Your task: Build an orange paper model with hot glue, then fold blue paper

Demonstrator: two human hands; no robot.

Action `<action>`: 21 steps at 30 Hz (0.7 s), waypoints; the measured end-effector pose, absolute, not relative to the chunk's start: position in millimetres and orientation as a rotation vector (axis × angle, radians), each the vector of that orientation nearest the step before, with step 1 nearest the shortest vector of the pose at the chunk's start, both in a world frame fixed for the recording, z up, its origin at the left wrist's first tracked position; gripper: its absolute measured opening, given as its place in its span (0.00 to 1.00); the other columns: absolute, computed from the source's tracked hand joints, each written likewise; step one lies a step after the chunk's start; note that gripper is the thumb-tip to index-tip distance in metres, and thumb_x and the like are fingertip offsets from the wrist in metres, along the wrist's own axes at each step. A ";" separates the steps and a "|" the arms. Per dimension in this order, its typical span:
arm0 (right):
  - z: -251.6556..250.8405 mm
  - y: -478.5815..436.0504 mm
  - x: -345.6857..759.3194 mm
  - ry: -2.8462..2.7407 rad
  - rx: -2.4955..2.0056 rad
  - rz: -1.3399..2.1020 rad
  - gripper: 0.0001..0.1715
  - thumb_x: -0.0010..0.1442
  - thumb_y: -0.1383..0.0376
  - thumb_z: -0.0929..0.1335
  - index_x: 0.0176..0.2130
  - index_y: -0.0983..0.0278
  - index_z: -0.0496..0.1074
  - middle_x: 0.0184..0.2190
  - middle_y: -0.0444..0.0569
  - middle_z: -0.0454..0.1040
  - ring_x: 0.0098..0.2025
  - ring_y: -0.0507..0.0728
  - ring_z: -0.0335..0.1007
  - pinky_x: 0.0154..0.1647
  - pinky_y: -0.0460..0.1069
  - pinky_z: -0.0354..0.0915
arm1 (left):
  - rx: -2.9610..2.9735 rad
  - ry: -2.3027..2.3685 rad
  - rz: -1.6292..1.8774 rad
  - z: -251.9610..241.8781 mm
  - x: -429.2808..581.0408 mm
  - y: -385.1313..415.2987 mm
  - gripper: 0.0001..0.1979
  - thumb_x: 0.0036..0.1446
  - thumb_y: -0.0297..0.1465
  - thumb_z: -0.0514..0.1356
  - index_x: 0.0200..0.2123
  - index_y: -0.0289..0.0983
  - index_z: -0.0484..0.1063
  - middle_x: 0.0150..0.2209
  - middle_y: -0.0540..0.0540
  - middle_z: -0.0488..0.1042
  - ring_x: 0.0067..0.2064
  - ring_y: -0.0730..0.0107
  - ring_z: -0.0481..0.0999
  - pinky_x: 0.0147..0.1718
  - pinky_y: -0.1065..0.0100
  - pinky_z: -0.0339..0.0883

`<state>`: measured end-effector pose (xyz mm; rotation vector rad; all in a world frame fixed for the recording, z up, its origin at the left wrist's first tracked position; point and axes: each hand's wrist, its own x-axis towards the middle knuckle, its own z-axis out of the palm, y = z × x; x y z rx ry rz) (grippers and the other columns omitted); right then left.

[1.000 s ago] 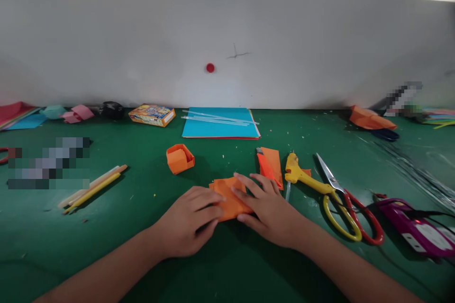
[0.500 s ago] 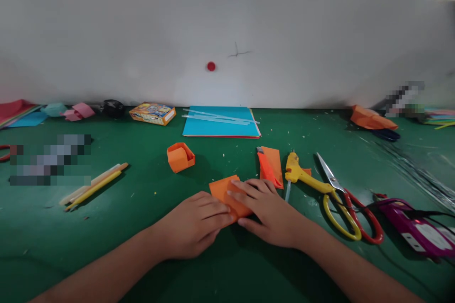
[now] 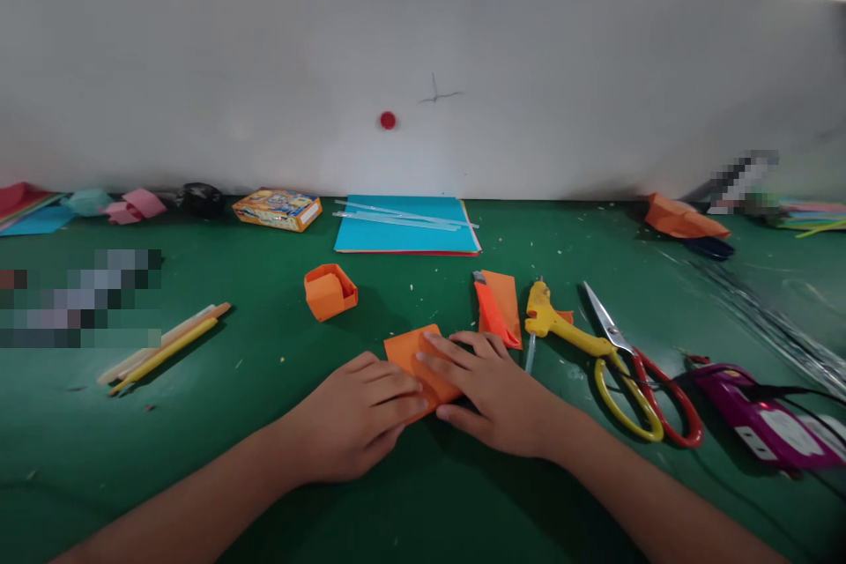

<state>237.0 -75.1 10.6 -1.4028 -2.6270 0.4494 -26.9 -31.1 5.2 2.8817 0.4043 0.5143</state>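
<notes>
A folded orange paper (image 3: 413,352) lies flat on the green table (image 3: 264,423) in front of me. My left hand (image 3: 357,419) rests on its near left edge with fingers stretched out flat. My right hand (image 3: 493,388) lies on its right part, fingers spread and pressing down. Both hands hold the paper against the table; most of the sheet is hidden under them. A small folded orange paper box (image 3: 329,291) stands a little behind and to the left.
An orange utility knife (image 3: 493,313) on orange paper, a yellow glue gun (image 3: 552,323), red-and-yellow scissors (image 3: 634,370) and a purple device (image 3: 760,423) lie to the right. Blue paper with glue sticks (image 3: 406,225), a small printed box (image 3: 278,209) and pencils (image 3: 162,348) lie behind and left.
Both hands have slid a little over the orange paper, the left fingers moving further onto it. The paper now shows less and lies flatter.
</notes>
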 end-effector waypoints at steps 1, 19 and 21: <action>11.1 -75.1 237.1 -2.629 -1.400 0.451 0.36 0.72 0.48 0.62 0.72 0.57 0.58 0.75 0.49 0.52 0.66 0.70 0.54 0.67 0.70 0.53 | 2.880 0.417 0.502 5.0 -27.0 -31.1 0.17 0.67 0.26 0.56 0.58 0.41 0.72 0.52 0.45 0.80 0.51 0.62 0.77 0.47 0.60 0.63; 13.1 -73.3 238.4 -2.606 -1.404 0.534 0.36 0.73 0.46 0.59 0.73 0.55 0.57 0.76 0.45 0.50 0.67 0.71 0.53 0.67 0.70 0.52 | 2.887 0.423 0.482 4.7 -26.5 -29.9 0.17 0.67 0.27 0.56 0.58 0.42 0.72 0.52 0.45 0.80 0.52 0.62 0.77 0.47 0.60 0.62; 12.9 -73.1 238.4 -2.606 -1.407 0.527 0.36 0.74 0.46 0.59 0.73 0.55 0.57 0.76 0.45 0.50 0.67 0.71 0.53 0.67 0.70 0.52 | 2.889 0.421 0.481 5.3 -26.0 -29.7 0.18 0.67 0.27 0.56 0.58 0.42 0.72 0.52 0.45 0.80 0.52 0.62 0.76 0.47 0.60 0.62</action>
